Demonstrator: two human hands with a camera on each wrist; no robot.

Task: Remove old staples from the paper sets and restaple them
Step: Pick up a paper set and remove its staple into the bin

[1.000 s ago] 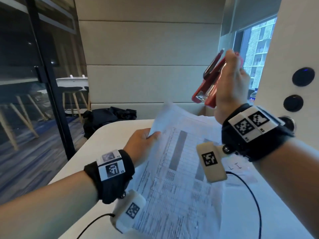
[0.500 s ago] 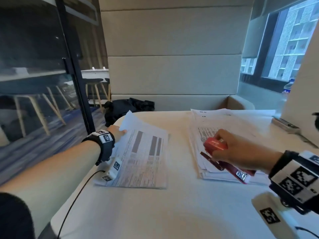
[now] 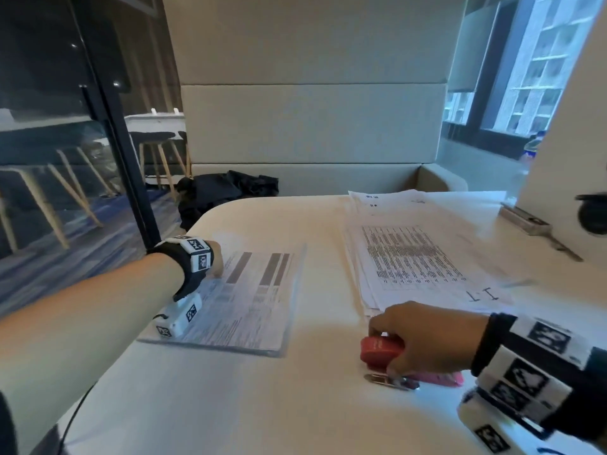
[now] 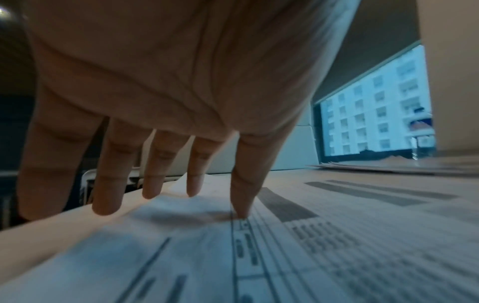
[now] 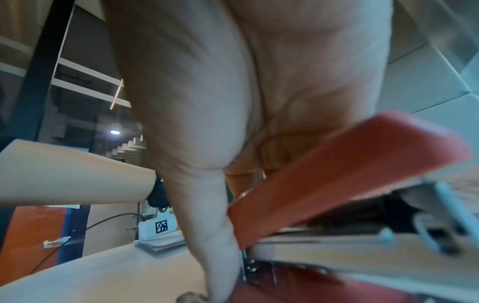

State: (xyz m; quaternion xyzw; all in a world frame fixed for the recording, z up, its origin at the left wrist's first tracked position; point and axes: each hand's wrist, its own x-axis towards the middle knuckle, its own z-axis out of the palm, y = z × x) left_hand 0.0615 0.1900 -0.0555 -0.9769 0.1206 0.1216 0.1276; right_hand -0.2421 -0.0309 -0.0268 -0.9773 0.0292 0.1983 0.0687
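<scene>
One paper set (image 3: 249, 300) lay flat at 9 o'clock under the left hand (image 4: 166, 98), fingers spread. Right hand (image 3: 423, 336) gripped the red stapler (image 3: 381, 351) at 4 o'clock. The stack (image 3: 414, 257) at 1 o'clock likely remained.

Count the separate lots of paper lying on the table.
2. One paper set lies at the table's left under the left hand; a thicker paper stack lies right, beyond the right hand. How many sets it holds cannot be told.

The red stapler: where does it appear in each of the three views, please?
Head: red stapler at lower right on the table, held by the right hand.
Left wrist: not in it.
Right wrist: stapler fills centre right, under the palm.
Shared landmark: the stack of papers, far right in the left wrist view.
</scene>
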